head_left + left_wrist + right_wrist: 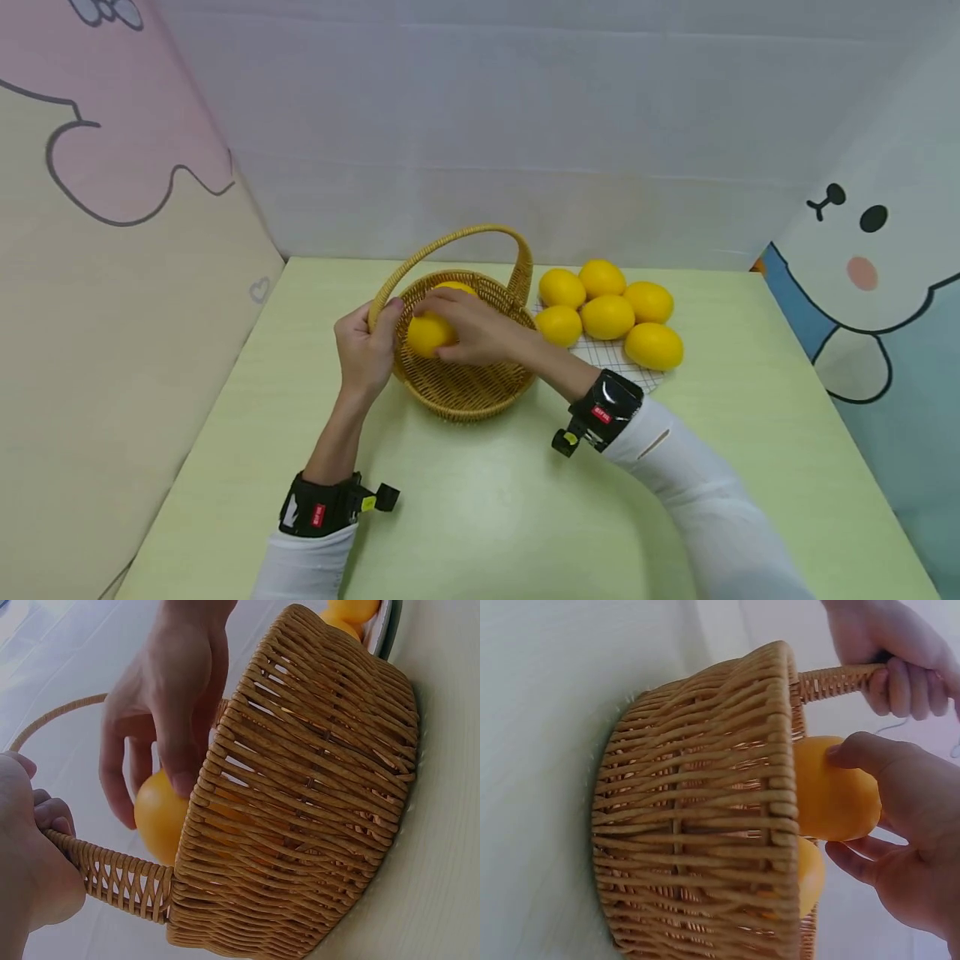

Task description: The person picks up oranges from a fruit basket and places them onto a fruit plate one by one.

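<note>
A round wicker basket [465, 408] with a tall arched handle stands on the table. My left hand [365, 346] grips the left end of that handle, its fingers curled round it in the right wrist view. Between thumb and fingers my right hand [480, 329] holds a lemon [431, 335] at the basket's mouth, partly below the rim. Another lemon [456, 287] lies inside the basket towards the back, half hidden by the right hand. In the right wrist view that second lemon [810, 876] shows beside the held lemon [835, 789].
Several lemons [607, 317] sit in a cluster right of the basket, on a white sheet with a grid pattern [611, 358]. The pale green table [465, 517] meets a white wall [480, 125] behind, with printed cartoon panels on both sides.
</note>
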Demonstrator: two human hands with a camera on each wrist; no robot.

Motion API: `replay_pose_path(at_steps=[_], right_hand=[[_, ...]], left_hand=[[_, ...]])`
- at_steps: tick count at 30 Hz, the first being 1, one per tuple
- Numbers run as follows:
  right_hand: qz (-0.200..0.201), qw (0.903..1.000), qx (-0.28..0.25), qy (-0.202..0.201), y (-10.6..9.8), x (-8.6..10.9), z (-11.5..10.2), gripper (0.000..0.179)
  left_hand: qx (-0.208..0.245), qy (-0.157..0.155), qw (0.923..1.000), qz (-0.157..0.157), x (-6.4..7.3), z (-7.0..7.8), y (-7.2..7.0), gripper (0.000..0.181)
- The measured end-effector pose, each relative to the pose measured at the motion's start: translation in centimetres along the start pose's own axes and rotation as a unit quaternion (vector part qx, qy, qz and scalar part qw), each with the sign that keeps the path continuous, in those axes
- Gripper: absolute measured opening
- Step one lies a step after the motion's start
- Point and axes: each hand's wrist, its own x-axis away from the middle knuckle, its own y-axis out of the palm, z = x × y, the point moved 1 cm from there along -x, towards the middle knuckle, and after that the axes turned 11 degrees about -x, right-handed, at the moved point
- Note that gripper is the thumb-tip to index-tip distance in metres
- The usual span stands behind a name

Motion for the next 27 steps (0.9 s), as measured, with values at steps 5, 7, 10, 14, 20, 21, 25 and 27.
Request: replay_pose_path(at_steps=[5,7,10,14,20,21,25,27], right_hand=[[0.045,0.9988,-0.001,-0.021,-1.2,2.5,-0.1,0.06],[0.06,0.9977,-0.009,-0.028,-1.8,3.6,-0.1,0.06],[0.088,0.9951,-0.023,-0.039,-2.8,5.5,-0.1,0.059],[0.133,0.9896,-0.03,-0.045,-4.2,8.4,0.2,0.06],[0.193,0.9801,-0.024,-0.04,-5.6,12.8,0.9,0.062],[0.2,0.9789,-0.017,-0.038,-5.7,13.5,1.1,0.062],[0.225,0.9736,0.022,-0.031,-6.3,15.8,1.9,0.064],[0.232,0.9718,0.034,-0.024,-6.5,16.8,2.2,0.065]], left_hand=[[-0.006,-0.001,1.0,-0.004,0.2,0.0,0.3,0.05],[-0.006,0.001,1.0,-0.002,0.3,0.0,0.3,0.051],[-0.005,0.007,1.0,-0.003,0.2,0.1,0.4,0.052],[-0.006,0.013,0.9999,-0.003,0.1,0.3,0.5,0.052],[-0.006,0.017,0.9998,-0.005,0.1,0.4,0.4,0.052],[-0.006,0.017,0.9998,-0.005,0.1,0.4,0.4,0.052],[-0.007,0.014,0.9999,-0.001,0.1,0.3,0.2,0.052],[-0.007,0.014,0.9999,0.001,0.1,0.2,0.2,0.051]])
